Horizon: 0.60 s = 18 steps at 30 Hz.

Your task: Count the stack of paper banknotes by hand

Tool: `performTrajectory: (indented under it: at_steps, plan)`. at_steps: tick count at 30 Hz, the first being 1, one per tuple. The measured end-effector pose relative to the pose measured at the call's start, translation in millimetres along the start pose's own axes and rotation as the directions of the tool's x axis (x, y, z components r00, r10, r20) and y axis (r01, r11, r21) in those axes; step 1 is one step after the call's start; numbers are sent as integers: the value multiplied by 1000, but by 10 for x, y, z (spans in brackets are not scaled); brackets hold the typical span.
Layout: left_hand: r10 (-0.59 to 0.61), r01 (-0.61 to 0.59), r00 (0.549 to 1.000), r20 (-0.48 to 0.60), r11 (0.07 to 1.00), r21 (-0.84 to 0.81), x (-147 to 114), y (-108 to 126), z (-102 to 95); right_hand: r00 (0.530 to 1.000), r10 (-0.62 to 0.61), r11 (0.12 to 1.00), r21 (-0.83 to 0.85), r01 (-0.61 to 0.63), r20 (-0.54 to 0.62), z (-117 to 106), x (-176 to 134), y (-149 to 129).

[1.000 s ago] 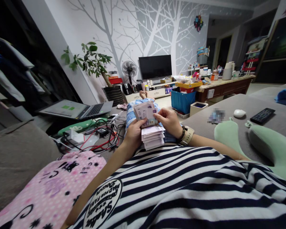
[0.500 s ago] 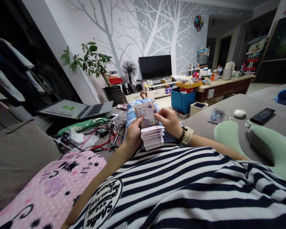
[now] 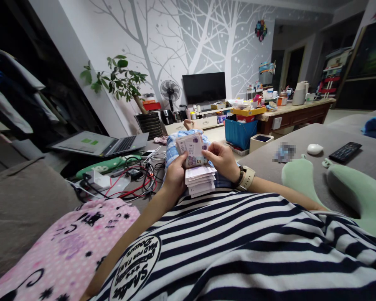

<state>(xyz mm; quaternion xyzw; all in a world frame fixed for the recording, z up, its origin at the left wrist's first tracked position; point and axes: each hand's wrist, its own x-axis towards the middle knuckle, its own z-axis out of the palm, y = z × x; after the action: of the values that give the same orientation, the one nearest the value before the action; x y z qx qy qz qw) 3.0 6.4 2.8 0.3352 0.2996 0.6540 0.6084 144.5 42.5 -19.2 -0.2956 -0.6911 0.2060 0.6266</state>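
the head-worn view, a wide one, looks forward and down from above the shirt [image 3: 238,234], which fills the near foreground; the left hand [image 3: 174,173] and right hand [image 3: 223,160] lie close, about mid-frame, while the tv [image 3: 204,88] and wall [image 3: 163,25] stand far back, toward the top.

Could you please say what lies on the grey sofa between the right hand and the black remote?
In the head view, a pixelated item and a white mouse-like object lie between the right hand and the remote.
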Motion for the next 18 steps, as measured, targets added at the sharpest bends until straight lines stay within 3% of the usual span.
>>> performTrajectory:
  at_steps: [8,18]
  plan:
    - [-20,20,1000,-6,1000,-24,-17,30,45,1000,-18,999,37,18,17,0,-5,-12]
    - [61,-61,998,3,994,92,46,25,-49,996,-16,985,174,0,90,16,-8,-40]
